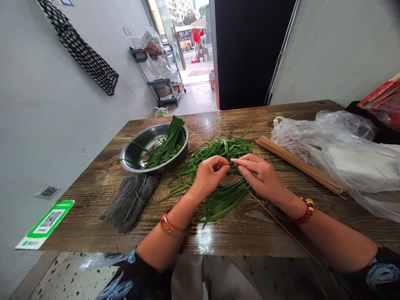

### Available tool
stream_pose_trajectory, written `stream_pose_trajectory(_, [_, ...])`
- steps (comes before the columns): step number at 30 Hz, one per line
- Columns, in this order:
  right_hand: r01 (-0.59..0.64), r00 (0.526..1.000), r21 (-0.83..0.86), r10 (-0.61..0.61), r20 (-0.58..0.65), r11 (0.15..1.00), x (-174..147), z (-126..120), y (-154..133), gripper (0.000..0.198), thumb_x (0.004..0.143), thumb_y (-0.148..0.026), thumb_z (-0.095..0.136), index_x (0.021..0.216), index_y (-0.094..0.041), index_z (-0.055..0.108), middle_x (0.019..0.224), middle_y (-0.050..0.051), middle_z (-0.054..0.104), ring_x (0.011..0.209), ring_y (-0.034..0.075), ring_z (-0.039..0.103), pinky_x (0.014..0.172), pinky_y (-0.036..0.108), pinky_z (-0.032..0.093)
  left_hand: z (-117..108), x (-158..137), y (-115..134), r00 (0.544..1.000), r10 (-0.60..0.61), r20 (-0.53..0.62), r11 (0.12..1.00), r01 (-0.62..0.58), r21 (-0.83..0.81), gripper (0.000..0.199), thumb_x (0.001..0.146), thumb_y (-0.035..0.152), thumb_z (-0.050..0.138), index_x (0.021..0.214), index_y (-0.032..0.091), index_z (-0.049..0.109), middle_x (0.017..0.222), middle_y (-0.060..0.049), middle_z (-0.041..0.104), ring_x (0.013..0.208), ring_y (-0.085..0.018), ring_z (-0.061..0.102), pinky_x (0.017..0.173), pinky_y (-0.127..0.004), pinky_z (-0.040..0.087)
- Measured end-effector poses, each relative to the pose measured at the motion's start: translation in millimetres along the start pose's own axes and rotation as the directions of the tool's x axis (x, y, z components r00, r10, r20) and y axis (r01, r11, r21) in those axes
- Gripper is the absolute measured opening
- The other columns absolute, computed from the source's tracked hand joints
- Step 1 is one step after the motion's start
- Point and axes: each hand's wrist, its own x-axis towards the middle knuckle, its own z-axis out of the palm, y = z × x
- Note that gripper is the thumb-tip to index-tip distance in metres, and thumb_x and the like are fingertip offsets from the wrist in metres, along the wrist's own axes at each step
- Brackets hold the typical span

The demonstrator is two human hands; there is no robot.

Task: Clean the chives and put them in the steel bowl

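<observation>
Two dark, blue-patterned sleeves (383,271) nearest, then an amber-coloured bangle (168,223) on the left wrist and a red-and-gold beaded bracelet (308,210) on the right. Beyond, a left hand (212,177) with thumb and forefinger curled close, and a right hand (261,175) with fingertips drawn together, almost meeting tip to tip. Impossible to tell whether clamped on a leaf. Below and behind both, long flat green leaves (223,202), loosely piled on a dark-grained wooden table (256,243). One thin brown stick (281,223) slanting from near the right hand to the near edge. Leftward, a crumpled dark-grey mesh cloth (128,204); rightward, a bundle of slim tan wooden sticks (300,166) touching a clear plastic bag (300,133). Farther, a round steel bowl (168,166) with more leaves inside. Farthest, a grey wheeled cart (168,101) beside a bright doorway (198,79).
</observation>
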Motion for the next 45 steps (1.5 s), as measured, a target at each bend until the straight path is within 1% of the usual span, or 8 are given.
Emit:
stream_pose_trajectory(5, [-0.033, 0.999, 0.005, 0.033, 0.014, 0.999, -0.1, 0.5, -0.5, 0.031, 0.094, -0.023, 0.049, 0.117, -0.025, 0.068, 0.102, 0.007, 0.069, 0.094, 0.020, 0.064, 0.084, 0.036, 0.051, 0.2, -0.1, -0.3, 1.000, 0.004, 0.006, 1.000, -0.004, -0.014, 0.008, 0.074, 0.022, 0.064, 0.074, 0.015, 0.061, 0.062, 0.003, 0.053, 0.058, -0.008, 0.044, 0.053, -0.021, 0.035])
stream_pose_trajectory(10, [-0.057, 0.996, -0.017, 0.058, 0.066, 0.998, -1.9, 2.2, 2.9, 0.033, 0.095, -0.026, 0.047, 0.123, -0.024, 0.065, 0.109, 0.008, 0.067, 0.101, 0.021, 0.063, 0.088, 0.038, 0.050, 0.1, -0.6, 1.1, 1.000, 0.011, -0.005, 1.000, -0.011, 0.005, 0.006, 0.074, 0.021, 0.064, 0.075, 0.015, 0.062, 0.063, 0.003, 0.053, 0.059, -0.008, 0.045, 0.053, -0.020, 0.036])
stream_pose_trajectory(17, [-0.032, 0.996, -0.013, 0.033, 0.084, 0.999, -2.4, 3.2, 1.8, 0.035, 0.095, -0.026, 0.047, 0.127, -0.026, 0.061, 0.109, 0.008, 0.066, 0.100, 0.022, 0.062, 0.088, 0.040, 0.051, 0.0, 0.3, -1.7, 1.000, -0.007, -0.003, 1.000, 0.007, -0.003, 0.007, 0.075, 0.023, 0.063, 0.075, 0.016, 0.060, 0.062, 0.003, 0.053, 0.058, -0.009, 0.046, 0.053, -0.021, 0.037])
stream_pose_trajectory(24, [-0.027, 0.996, -0.029, 0.029, 0.080, 0.999, -2.9, 3.3, 2.5, 0.034, 0.095, -0.026, 0.047, 0.126, -0.025, 0.062, 0.110, 0.008, 0.066, 0.101, 0.022, 0.061, 0.087, 0.041, 0.050, 0.2, 0.4, -1.8, 1.000, 0.006, -0.010, 1.000, -0.006, 0.010, 0.007, 0.075, 0.023, 0.062, 0.075, 0.016, 0.061, 0.064, 0.002, 0.054, 0.059, -0.010, 0.046, 0.054, -0.022, 0.037])
stream_pose_trajectory(31, [0.008, 0.997, -0.149, 0.003, 0.073, 0.989, -3.7, 2.7, 0.7, 0.035, 0.095, -0.026, 0.047, 0.127, -0.023, 0.060, 0.111, 0.010, 0.067, 0.101, 0.024, 0.061, 0.089, 0.044, 0.049, 0.1, 0.6, -1.8, 1.000, 0.019, -0.024, 0.999, -0.019, 0.028, 0.006, 0.075, 0.022, 0.062, 0.074, 0.016, 0.061, 0.065, 0.002, 0.053, 0.061, -0.010, 0.045, 0.056, -0.022, 0.037])
stream_pose_trajectory(35, [-0.007, 0.999, -0.151, 0.011, 0.031, 0.989, -3.4, 2.5, -0.1, 0.032, 0.095, -0.024, 0.047, 0.122, -0.021, 0.064, 0.109, 0.010, 0.068, 0.099, 0.024, 0.062, 0.088, 0.043, 0.049, 0.1, 1.0, -2.4, 1.000, 0.011, -0.022, 1.000, -0.011, 0.024, 0.008, 0.076, 0.023, 0.063, 0.074, 0.015, 0.060, 0.065, 0.002, 0.052, 0.060, -0.009, 0.045, 0.055, -0.022, 0.036])
stream_pose_trajectory(39, [-0.026, 0.999, -0.149, 0.032, 0.043, 0.988, -3.6, 2.9, 0.6, 0.032, 0.095, -0.024, 0.048, 0.122, -0.020, 0.064, 0.108, 0.009, 0.068, 0.099, 0.023, 0.062, 0.087, 0.042, 0.050, 0.3, 0.5, -1.6, 1.000, -0.010, -0.010, 1.000, 0.010, 0.002, 0.009, 0.076, 0.024, 0.062, 0.074, 0.015, 0.059, 0.062, 0.003, 0.052, 0.057, -0.008, 0.045, 0.053, -0.021, 0.036])
stream_pose_trajectory(45, [-0.003, 0.998, -0.177, 0.013, 0.058, 0.984, -4.1, 2.8, 0.6, 0.031, 0.095, -0.025, 0.048, 0.121, -0.019, 0.064, 0.109, 0.009, 0.068, 0.099, 0.023, 0.063, 0.087, 0.041, 0.049, 1.5, -0.6, 0.3, 0.998, -0.060, -0.001, 0.997, 0.060, -0.053, 0.009, 0.075, 0.024, 0.062, 0.075, 0.016, 0.058, 0.059, 0.005, 0.051, 0.052, -0.008, 0.047, 0.050, -0.020, 0.037])
